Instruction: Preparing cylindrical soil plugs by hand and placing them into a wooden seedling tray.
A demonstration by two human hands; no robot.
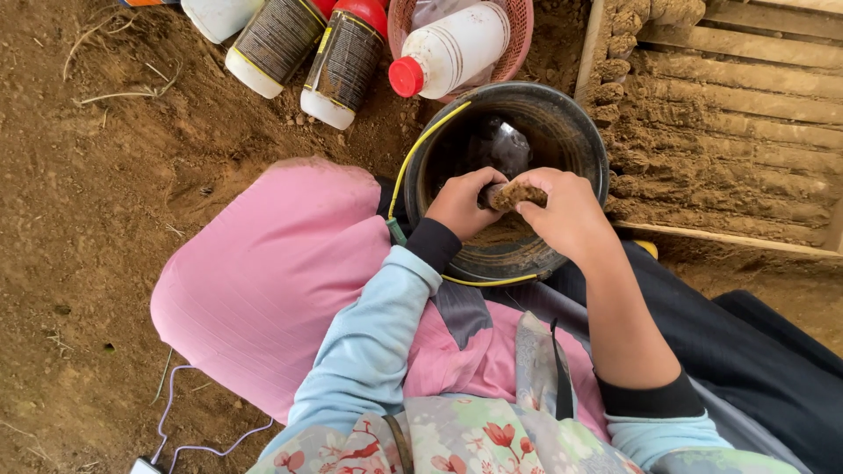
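Both my hands are over a black bucket (575, 140) with a yellow wire handle. My right hand (566, 215) pinches a brown lump of soil (518, 193) between thumb and fingers. My left hand (461, 204) grips the other, darker end of the same lump; its fingers are curled. Inside the bucket I see more brown soil and something shiny and crumpled. My sleeves are light blue with black cuffs.
A wooden tray (746, 132) holding rows of pressed soil blocks lies to the right. Above are two dark bottles (342, 61) with red caps, a white bottle (452, 48) in a pink basket (520, 35), and bare dirt ground on the left. My pink-covered knee (272, 272) is below the bucket.
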